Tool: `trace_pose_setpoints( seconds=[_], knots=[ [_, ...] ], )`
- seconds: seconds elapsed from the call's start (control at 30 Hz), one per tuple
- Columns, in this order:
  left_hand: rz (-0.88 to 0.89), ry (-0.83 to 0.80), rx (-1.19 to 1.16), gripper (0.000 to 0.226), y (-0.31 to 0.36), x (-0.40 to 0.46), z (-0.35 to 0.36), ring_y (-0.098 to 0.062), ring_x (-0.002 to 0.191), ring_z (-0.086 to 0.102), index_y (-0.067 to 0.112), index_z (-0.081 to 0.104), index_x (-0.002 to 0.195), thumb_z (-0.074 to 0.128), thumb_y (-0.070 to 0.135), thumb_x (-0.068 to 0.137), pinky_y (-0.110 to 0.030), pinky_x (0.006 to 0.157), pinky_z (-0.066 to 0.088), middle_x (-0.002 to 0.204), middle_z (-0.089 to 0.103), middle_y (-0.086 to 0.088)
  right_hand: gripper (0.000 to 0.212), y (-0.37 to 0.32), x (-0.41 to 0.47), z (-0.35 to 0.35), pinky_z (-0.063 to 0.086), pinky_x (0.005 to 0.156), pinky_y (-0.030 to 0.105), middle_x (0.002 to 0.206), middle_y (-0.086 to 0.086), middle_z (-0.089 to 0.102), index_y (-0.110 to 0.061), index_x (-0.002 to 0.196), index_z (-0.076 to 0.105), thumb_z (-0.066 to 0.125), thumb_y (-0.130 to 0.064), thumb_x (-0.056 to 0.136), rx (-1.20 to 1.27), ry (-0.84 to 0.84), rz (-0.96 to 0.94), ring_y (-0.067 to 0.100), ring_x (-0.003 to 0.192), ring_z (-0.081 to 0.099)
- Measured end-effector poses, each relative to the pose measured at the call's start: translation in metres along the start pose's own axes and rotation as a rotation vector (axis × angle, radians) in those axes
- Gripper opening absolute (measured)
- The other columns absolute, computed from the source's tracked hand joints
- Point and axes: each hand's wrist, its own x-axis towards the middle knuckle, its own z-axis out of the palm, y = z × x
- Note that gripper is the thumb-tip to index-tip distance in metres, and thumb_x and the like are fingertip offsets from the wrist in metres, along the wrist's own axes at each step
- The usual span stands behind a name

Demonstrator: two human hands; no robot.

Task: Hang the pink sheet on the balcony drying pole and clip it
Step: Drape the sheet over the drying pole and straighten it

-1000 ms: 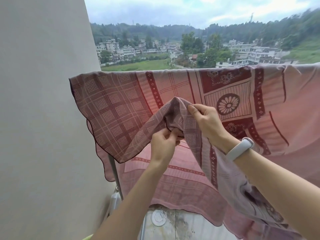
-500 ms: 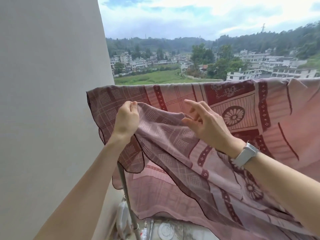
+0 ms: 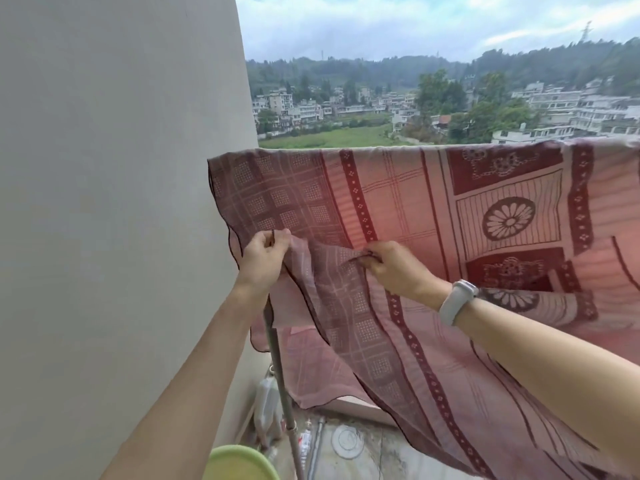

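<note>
Beyond the balcony we see a town, green fields and wooded hills under cloud, with a plain grey wall (image 3: 114, 202) close on the left. Since half a second ago both our hands have dropped lower on the near flap: the left hand (image 3: 265, 259), which was up near the top edge, now pinches the sheet's dark-hemmed border beside the wall, and the right hand (image 3: 393, 268), then open-fingered, has closed its grip on a fold just to the right. We judge this as spreading and tugging the corner flat, draping nearly done, clipping not begun; no clips are in view. The pink sheet (image 3: 433, 202) hangs over the drying pole, which it hides, its top edge running level across the view. It is thin, light glowing through, with maroon bands, a checked corner and flower medallions. Below stand a metal post (image 3: 280, 375) and a green basin (image 3: 239, 464).
</note>
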Motion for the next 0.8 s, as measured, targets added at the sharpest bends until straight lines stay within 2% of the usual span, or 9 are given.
trace_pose_setpoints(
  seconds=[0.1,0.17,0.23,0.3,0.4,0.5,0.67,0.73,0.8],
  knots=[
    [0.076,0.108,0.089,0.01,-0.015,-0.011,0.009,-0.02,0.085,0.057,0.014,0.056,0.087,0.05,0.021,0.092,-0.033,0.081,0.047,0.08,0.06,0.004,0.022,0.003,-0.008,0.01,0.054,0.064,0.034,0.09,0.004,0.069,-0.016,0.102,0.062,0.05,-0.03,0.09,-0.137,-0.167,-0.077,0.017,0.07,0.063],
    [0.136,0.272,0.095,0.011,-0.004,-0.007,0.003,-0.019,0.081,0.052,0.012,0.052,0.087,0.045,0.017,0.094,-0.025,0.069,0.039,0.077,0.056,0.003,0.037,-0.002,-0.002,-0.004,0.052,0.081,0.032,0.11,0.005,0.065,-0.015,0.118,0.056,0.047,-0.038,0.09,-0.252,0.074,-0.251,0.019,0.096,0.062],
    [0.219,0.419,0.145,0.012,0.015,0.002,-0.005,-0.018,0.079,0.049,0.012,0.049,0.088,0.041,0.017,0.095,-0.017,0.064,0.031,0.082,0.053,0.0,0.042,-0.01,0.018,-0.026,0.044,0.083,0.032,0.114,0.007,0.062,-0.011,0.12,0.054,0.045,-0.037,0.089,-0.417,0.397,-0.437,0.02,0.106,0.054],
    [0.318,0.474,0.19,0.012,0.038,0.015,-0.009,-0.017,0.076,0.048,0.011,0.048,0.089,0.04,0.019,0.095,-0.018,0.063,0.031,0.084,0.053,-0.001,0.045,-0.019,0.044,-0.048,0.04,0.083,0.038,0.117,0.01,0.058,-0.009,0.123,0.051,0.047,-0.034,0.085,-0.595,0.566,-0.485,0.022,0.108,0.043],
    [0.456,0.472,0.376,0.019,0.063,0.037,-0.007,-0.024,0.076,0.054,0.008,0.052,0.093,0.046,0.027,0.093,-0.028,0.067,0.038,0.084,0.061,-0.006,0.054,-0.026,0.081,-0.065,0.036,0.082,0.043,0.121,0.013,0.056,-0.009,0.129,0.044,0.062,-0.027,0.081,-0.749,0.501,-0.411,0.028,0.108,0.044],
    [0.5,0.494,0.431,0.023,0.073,0.06,-0.008,-0.033,0.084,0.062,0.005,0.053,0.097,0.046,0.027,0.093,-0.036,0.071,0.046,0.092,0.067,-0.017,0.036,-0.036,0.104,-0.069,0.039,0.082,0.043,0.108,0.011,0.063,-0.011,0.116,0.057,0.06,-0.027,0.084,-0.804,0.433,-0.435,0.029,0.1,0.053],
    [0.594,0.607,0.308,0.024,0.111,0.094,-0.014,-0.039,0.085,0.061,-0.001,0.048,0.101,0.043,0.022,0.095,-0.036,0.064,0.042,0.096,0.065,-0.022,0.022,-0.052,0.136,-0.114,0.042,0.061,0.027,0.084,0.0,0.064,-0.017,0.088,0.072,0.052,-0.026,0.09,-0.515,0.343,-0.232,0.02,0.075,0.057],
    [0.659,0.634,0.289,0.025,0.138,0.108,-0.014,-0.039,0.084,0.062,-0.001,0.047,0.101,0.043,0.022,0.095,-0.037,0.065,0.044,0.097,0.065,-0.021,0.025,-0.052,0.16,-0.144,0.035,0.051,0.022,0.066,0.001,0.059,-0.016,0.073,0.07,0.052,-0.021,0.09,-0.533,0.445,-0.079,0.017,0.058,0.051],
    [0.705,0.67,0.26,0.027,0.166,0.123,-0.014,-0.039,0.085,0.062,-0.001,0.047,0.103,0.042,0.024,0.096,-0.037,0.068,0.047,0.099,0.065,-0.02,0.026,-0.052,0.187,-0.179,0.041,0.056,0.023,0.067,0.007,0.059,-0.007,0.072,0.067,0.051,-0.018,0.09,-0.431,0.654,0.135,0.021,0.059,0.054]
  ],
)
